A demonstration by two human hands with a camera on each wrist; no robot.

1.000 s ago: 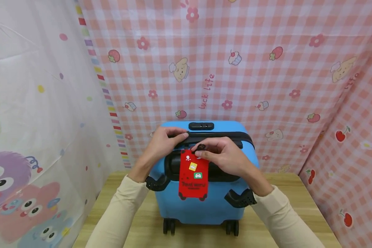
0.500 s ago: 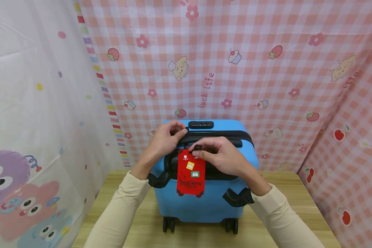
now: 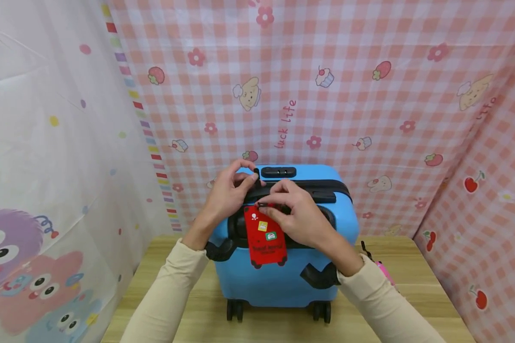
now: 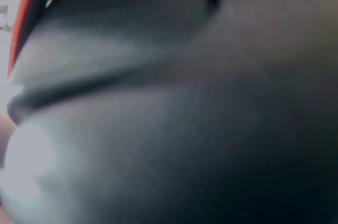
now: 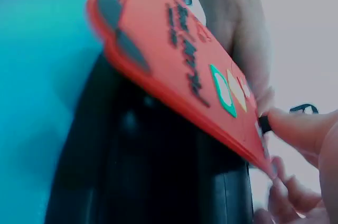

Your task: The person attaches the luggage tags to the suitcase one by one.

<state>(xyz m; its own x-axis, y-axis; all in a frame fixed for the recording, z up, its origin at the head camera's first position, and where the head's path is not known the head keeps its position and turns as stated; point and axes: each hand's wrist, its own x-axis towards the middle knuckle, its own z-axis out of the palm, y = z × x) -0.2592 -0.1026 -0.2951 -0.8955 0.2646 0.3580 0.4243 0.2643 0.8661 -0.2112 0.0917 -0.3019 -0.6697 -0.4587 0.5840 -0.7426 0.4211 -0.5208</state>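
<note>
On the bench [image 3: 199, 305] there, the suitcase [image 3: 279, 288] stands before the back curtain [image 3: 300, 62], with a tag [image 3: 266, 245] in front and a half-hidden object [image 3: 384, 271] at right.

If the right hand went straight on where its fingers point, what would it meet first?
Likely the left hand, just past the red tag; depth is unclear in the head view.

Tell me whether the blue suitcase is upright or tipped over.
Upright: the blue suitcase stands on its black wheels, which rest on the wooden surface.

The head view is evenly bright, the left wrist's dim and blurred (glare lower left).
</note>
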